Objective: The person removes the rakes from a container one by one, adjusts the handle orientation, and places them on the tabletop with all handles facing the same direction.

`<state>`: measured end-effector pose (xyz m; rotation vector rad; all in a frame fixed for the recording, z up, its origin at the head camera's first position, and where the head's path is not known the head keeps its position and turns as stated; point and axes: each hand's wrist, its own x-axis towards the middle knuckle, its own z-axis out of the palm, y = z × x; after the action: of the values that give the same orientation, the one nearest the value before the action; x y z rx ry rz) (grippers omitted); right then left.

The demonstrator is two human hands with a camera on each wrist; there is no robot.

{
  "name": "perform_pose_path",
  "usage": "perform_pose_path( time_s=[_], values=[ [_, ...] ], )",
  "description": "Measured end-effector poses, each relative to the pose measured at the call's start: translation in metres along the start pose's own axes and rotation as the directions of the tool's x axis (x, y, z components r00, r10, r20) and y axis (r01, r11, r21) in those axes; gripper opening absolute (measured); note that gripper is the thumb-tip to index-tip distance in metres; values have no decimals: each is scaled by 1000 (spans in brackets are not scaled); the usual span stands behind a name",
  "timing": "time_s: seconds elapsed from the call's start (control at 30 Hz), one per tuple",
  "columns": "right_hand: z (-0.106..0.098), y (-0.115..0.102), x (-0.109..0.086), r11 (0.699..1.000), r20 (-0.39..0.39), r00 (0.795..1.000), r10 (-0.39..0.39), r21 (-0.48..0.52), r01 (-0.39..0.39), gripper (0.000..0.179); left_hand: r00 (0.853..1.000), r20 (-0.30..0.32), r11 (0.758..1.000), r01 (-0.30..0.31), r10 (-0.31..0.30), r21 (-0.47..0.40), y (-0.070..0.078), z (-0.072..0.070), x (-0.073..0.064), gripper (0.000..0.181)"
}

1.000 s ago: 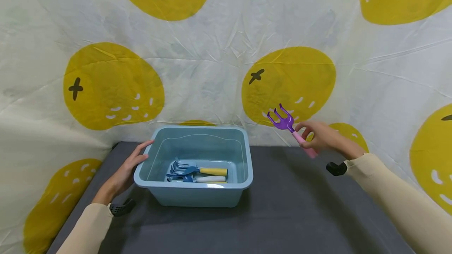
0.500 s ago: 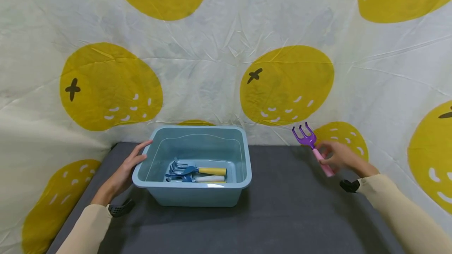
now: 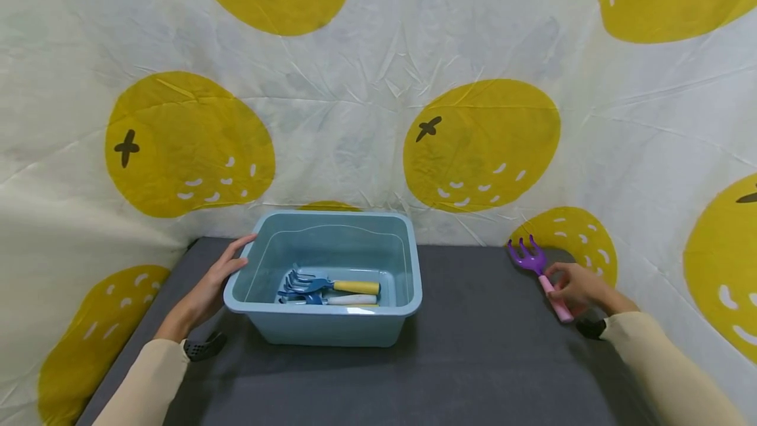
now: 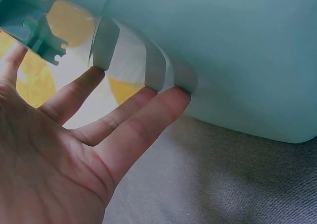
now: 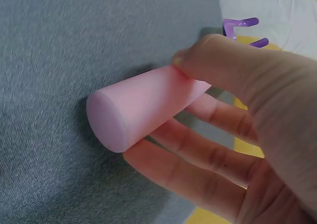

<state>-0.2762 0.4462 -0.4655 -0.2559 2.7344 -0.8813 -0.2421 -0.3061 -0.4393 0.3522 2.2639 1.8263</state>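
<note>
A small garden hand fork (image 3: 541, 275) with purple prongs and a pink handle lies low over the table at its far right. My right hand (image 3: 576, 288) pinches its handle (image 5: 148, 102) between thumb and fingers, close to the cloth in the right wrist view. My left hand (image 3: 207, 288) rests at the left rim of a blue plastic tub (image 3: 331, 331). In the left wrist view its straight fingers (image 4: 143, 130) touch the tub's outer wall (image 4: 247, 50). Inside the tub lie blue-headed garden tools, including a hand fork with a yellow handle (image 3: 357, 287) and one with a white handle (image 3: 353, 300).
Dark grey cloth (image 3: 473, 360) covers the table. Behind it hangs a pale curtain (image 3: 343, 143) printed with big yellow fruit, which also rises at both sides. Both wrists carry black straps (image 3: 205, 347).
My right hand has carried the purple and pink hand fork rightward and down, from in front of the curtain to close over the table. My left hand and the tub stay in place.
</note>
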Motion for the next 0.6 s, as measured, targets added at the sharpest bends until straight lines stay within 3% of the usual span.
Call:
perform_pose_path(
  time_s=[0.2,0.6],
  values=[
    [2,7,-1,998,32,998,48,28,-49,45,1000,-7,1000,2,-2,-3,-2,-1,1,60],
    [0,8,-2,998,59,997,54,16,-55,43,1000,-26,1000,12,-11,22,-2,1,1,60]
  ],
)
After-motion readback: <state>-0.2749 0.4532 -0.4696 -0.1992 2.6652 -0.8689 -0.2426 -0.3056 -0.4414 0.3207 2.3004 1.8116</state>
